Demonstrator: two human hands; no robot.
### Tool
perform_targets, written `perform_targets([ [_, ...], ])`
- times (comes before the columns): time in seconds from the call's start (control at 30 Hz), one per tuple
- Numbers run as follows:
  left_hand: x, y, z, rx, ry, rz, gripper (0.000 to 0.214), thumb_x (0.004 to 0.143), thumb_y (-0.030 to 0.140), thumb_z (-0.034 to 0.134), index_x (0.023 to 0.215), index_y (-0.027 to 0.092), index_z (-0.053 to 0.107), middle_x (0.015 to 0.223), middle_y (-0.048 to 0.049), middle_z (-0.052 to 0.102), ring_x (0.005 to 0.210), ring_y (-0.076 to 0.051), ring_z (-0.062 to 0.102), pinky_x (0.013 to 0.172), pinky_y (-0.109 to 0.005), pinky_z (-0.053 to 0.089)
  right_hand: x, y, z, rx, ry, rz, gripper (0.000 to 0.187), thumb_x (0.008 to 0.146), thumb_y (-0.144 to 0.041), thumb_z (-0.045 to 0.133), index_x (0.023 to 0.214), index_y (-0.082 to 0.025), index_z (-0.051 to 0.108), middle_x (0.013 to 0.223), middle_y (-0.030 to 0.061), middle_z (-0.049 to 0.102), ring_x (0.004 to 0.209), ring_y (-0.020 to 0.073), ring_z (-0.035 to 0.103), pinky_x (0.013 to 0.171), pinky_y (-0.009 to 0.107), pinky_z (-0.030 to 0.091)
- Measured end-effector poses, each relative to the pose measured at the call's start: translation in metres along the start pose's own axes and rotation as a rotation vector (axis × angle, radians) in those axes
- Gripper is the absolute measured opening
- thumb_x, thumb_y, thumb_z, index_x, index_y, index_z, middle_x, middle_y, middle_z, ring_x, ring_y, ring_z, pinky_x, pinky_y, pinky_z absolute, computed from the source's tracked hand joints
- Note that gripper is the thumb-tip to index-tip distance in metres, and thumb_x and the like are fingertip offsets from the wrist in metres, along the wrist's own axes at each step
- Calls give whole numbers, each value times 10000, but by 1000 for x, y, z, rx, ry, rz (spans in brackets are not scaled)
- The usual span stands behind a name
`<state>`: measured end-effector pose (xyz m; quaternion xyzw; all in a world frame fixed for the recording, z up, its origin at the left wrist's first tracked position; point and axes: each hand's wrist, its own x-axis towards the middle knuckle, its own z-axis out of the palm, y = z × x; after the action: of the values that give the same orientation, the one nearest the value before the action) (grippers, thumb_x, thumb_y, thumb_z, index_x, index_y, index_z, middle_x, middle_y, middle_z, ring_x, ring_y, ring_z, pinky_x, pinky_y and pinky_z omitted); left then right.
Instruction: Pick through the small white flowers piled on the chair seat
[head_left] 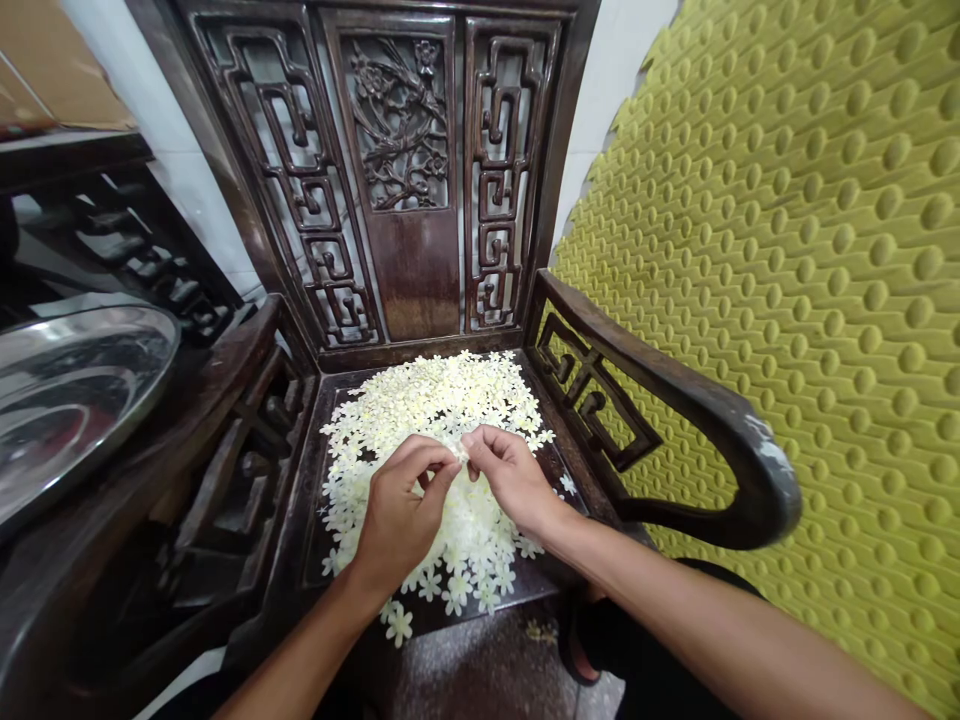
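Above the seat point(311, 540), left hand point(397, 510) and right hand point(510, 475) pinch a blossom point(459, 452).

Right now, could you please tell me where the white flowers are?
In the head view, the white flowers lie centrally on the dark wooden chair seat, below the carved backrest, beneath the left hand and right hand.

the single view is taken from the person's head, tilted forward and down; the left hand point(397, 510) and right hand point(510, 475) are seen close below, a carved chair point(397, 130) just beyond.
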<state>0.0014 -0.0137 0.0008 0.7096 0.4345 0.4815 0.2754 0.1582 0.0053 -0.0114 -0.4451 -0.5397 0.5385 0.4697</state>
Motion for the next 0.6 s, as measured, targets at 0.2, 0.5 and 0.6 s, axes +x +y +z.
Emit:
perform_targets([
  [0.2, -1, 3, 2, 7, -24, -5, 134, 917, 154, 586, 807, 207, 643, 831, -13, 625, 783, -157, 581, 679, -271, 452, 7, 6, 7, 158, 78, 109, 410, 846, -526, 645, 632, -191, 544, 572, -39, 480, 563, 126, 425, 626, 278, 361],
  [0.5, 0, -7, -3, 4, 52, -158, 135, 922, 244, 586, 871, 207, 705, 865, -31, 658, 766, -168, 621, 664, -283, 495, 19, 3, -19, 47, 215, 32, 430, 832, -536, 659, 614, -195, 514, 573, -37, 465, 573, 127, 399, 586, 266, 317],
  [0.6, 1, -7, -2, 8, 83, -151, 91, 884, 250, 645, 901, 211, 725, 870, -31, 669, 776, -169, 637, 670, -280, 505, 11, -2, -14, -74, 137, -20, 436, 881, -546, 597, 635, -197, 510, 587, -35, 448, 583, 135, 398, 574, 265, 320],
])
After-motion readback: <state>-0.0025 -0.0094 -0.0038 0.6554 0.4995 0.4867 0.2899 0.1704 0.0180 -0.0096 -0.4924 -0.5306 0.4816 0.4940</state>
